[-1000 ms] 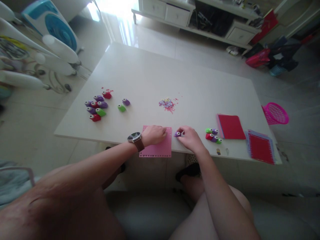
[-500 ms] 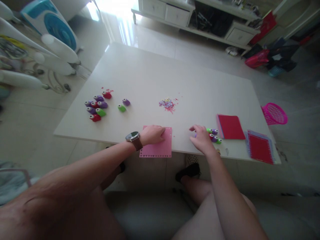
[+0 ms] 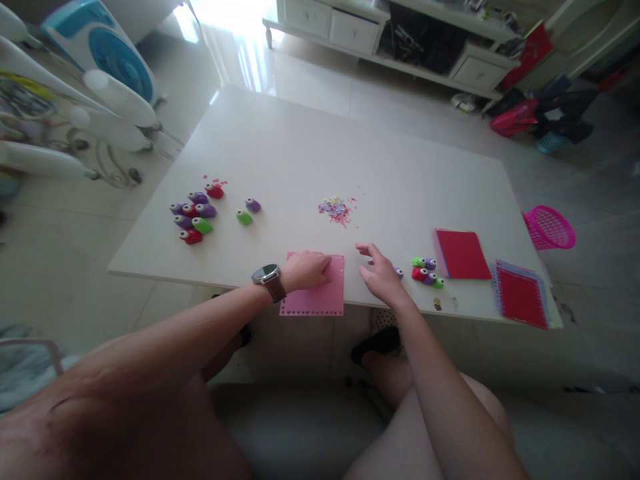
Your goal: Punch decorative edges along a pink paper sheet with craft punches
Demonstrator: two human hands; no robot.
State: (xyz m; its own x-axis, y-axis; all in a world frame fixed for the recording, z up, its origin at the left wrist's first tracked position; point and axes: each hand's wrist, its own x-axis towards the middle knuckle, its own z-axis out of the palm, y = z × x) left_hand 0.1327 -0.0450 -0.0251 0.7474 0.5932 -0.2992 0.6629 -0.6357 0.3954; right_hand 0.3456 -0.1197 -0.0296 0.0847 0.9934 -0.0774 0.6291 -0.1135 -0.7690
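Note:
A pink sheet (image 3: 320,300) with small holes punched along its edges lies at the table's front edge. Wearing a watch, my left hand (image 3: 309,270) presses on the sheet with curled fingers; its fingertips are partly hidden. To the right of the sheet, my right hand (image 3: 379,272) hovers with its fingers apart and holds nothing visible. A purple punch (image 3: 399,273) shows just beyond this hand. Further right sit several red, green and purple punches (image 3: 426,273). Loose coloured paper bits (image 3: 337,209) are heaped behind the sheet.
On the white table (image 3: 300,147), more punches (image 3: 193,217) are grouped at the left, with a green one (image 3: 244,217) and a purple one (image 3: 253,205) apart. Red sheets (image 3: 464,255) and a second stack (image 3: 521,295) lie at the right. A pink basket (image 3: 550,227) stands beyond.
My right hand has moved left, away from the punches and towards the pink sheet, uncovering the purple punch and a small yellow item. My left hand has stayed on the sheet.

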